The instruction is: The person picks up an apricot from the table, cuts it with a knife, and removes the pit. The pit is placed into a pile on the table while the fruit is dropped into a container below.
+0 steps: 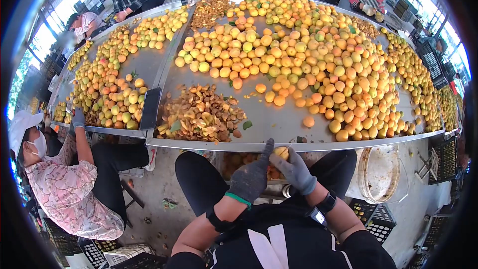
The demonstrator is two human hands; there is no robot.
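Both my hands wear grey gloves and meet just below the near edge of the metal table point(279, 145). My right hand point(295, 169) is closed round a yellow apricot point(282, 153). Close against it, my left hand point(250, 177) has its fingers together and pointing up; whether they hold anything is hidden. Many orange and yellow apricots point(343, 84) are spread over the table. A heap of brown and yellow apricot pieces point(201, 114) lies at the near left, with a green leaf point(247, 125) beside it.
A dark phone-like object point(150, 108) rests on the table divider. A person in a white cap point(74, 179) sits at the left, and other people work along the far side. Below the table are a crate of fruit point(239, 162) and a white bucket point(381, 174) at the right.
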